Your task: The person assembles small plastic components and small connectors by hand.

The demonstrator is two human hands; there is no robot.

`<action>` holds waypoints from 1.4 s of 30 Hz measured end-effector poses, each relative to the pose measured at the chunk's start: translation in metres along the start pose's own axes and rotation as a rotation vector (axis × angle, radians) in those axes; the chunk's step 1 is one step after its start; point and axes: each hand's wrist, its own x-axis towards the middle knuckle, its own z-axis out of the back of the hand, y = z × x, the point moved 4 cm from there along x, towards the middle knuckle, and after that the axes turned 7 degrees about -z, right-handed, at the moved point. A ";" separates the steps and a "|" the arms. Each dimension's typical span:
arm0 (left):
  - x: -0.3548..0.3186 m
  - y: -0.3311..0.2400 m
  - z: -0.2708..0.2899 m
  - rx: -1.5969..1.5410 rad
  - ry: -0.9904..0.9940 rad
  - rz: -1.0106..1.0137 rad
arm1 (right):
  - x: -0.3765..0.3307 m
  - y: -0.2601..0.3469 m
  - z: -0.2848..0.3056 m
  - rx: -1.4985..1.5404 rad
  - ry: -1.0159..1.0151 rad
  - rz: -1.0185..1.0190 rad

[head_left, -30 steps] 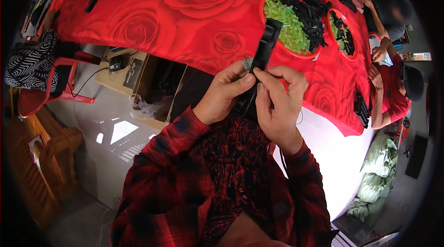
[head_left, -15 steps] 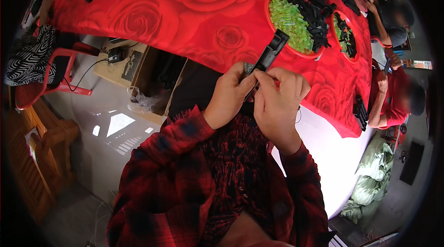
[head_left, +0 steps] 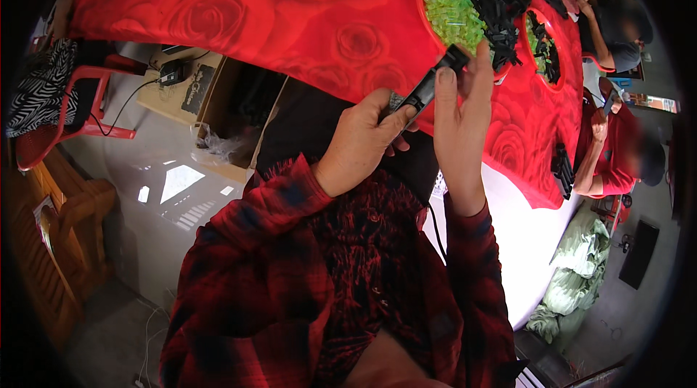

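My left hand (head_left: 363, 130) is closed around the lower part of a long, narrow black plastic piece (head_left: 422, 90), which slants up to the right over the table's near edge. Something small, grey and speckled (head_left: 396, 102) shows by the left fingers; I cannot make out what it is. My right hand (head_left: 463, 119) has its thumb pressed on the upper part of the piece, with straight fingers alongside its top end. Just beyond that end lies a round red tray (head_left: 421, 14) holding green translucent pieces (head_left: 451, 10) and small black parts (head_left: 501, 25).
A red rose-patterned cloth (head_left: 305, 39) covers the table. A smaller red tray (head_left: 557, 61) and black parts (head_left: 563, 170) lie to the right. Two people (head_left: 610, 148) (head_left: 617, 32) sit at the right. At left stand a red chair (head_left: 69, 108) and a cardboard box (head_left: 218, 112).
My right hand has moved from a pinch near the left thumb up to the piece's top end, its fingers straightening. My left hand still holds the piece. The view has shifted slightly.
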 end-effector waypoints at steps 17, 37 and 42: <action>-0.004 -0.002 0.001 0.422 -0.054 -0.336 | -0.005 -0.027 -0.015 0.147 0.045 -0.137; -0.002 -0.002 0.004 0.419 -0.016 -0.300 | -0.018 -0.017 -0.018 -0.004 -0.032 0.017; -0.004 -0.004 0.003 0.411 0.015 -0.262 | -0.027 -0.015 -0.013 0.005 -0.046 -0.031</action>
